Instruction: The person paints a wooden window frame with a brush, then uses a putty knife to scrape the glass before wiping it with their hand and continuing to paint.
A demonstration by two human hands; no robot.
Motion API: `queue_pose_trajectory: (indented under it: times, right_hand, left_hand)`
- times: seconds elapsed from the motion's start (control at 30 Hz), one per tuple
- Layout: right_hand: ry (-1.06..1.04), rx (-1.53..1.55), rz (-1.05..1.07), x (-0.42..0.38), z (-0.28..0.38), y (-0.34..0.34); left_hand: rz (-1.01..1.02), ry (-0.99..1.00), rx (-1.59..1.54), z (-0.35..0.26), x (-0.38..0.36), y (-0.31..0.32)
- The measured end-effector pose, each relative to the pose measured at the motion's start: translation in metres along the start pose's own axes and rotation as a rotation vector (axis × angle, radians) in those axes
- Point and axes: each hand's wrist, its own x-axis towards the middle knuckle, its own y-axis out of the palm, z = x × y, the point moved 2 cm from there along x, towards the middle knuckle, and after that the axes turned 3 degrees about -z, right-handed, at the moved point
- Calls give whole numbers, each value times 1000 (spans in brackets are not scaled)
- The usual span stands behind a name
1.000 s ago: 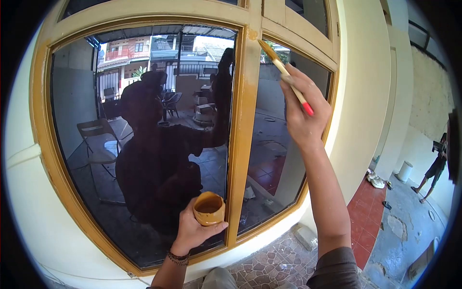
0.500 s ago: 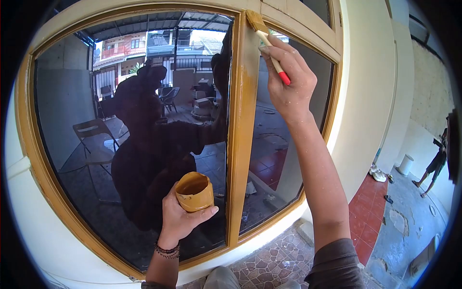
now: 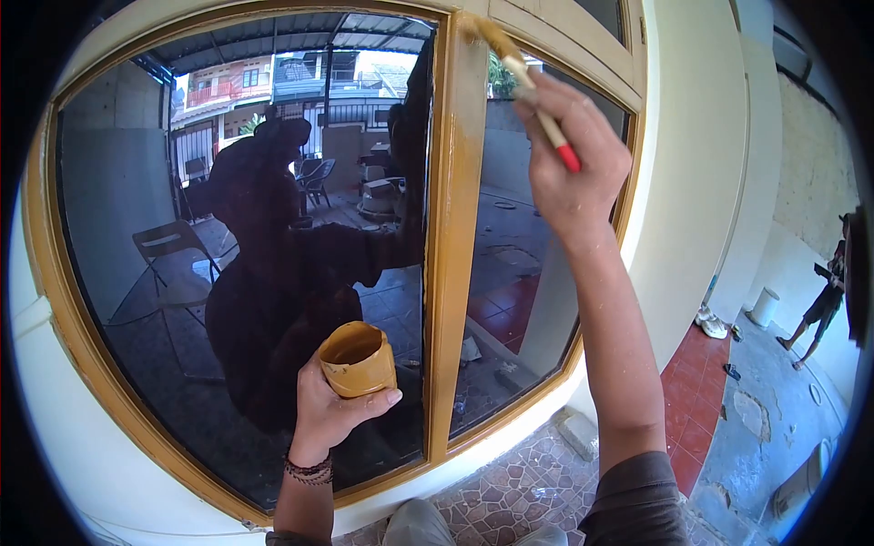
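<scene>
My left hand [image 3: 332, 409] is wrapped round a cut-down cup [image 3: 362, 364] coated in ochre paint, held in front of the dark window pane [image 3: 246, 382]. Up at the top of the upright middle post [image 3: 455, 227], my right hand [image 3: 583, 155] grips a paintbrush [image 3: 555, 136] with a pale handle and red end. Its ochre bristles, slightly blurred, lie at the post's upper end. The post is ochre, with a paler, streaky stretch near the top.
A cream panel [image 3: 696, 164] stands right of the window. Far right, a person [image 3: 824, 300] stands on the grey floor near a white bucket [image 3: 765, 307]. White shoes [image 3: 712, 323] lie by the red tiles [image 3: 685, 400]. Stone paving [image 3: 510, 478] is below.
My right hand and the brush have shifted right, with the handle more tilted. My left hand and the cup have moved slightly left. The person at far right has changed stance.
</scene>
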Motion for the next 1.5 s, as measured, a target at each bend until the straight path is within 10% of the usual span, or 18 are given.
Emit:
queue_pose_trajectory:
  times: [0.73, 1.0, 1.4, 1.5]
  right_hand:
    - [78, 105, 274, -50, 27, -21]
    - [14, 89, 57, 6, 1, -6]
    - [652, 309, 360, 7, 8, -39]
    - [473, 322, 168, 21, -10, -31]
  left_hand:
    - [8, -47, -47, -2, 1, -1]
    - [33, -64, -57, -4, 2, -4]
    - [58, -90, -107, -6, 1, -4]
    - [61, -92, -111, -7, 1, -3]
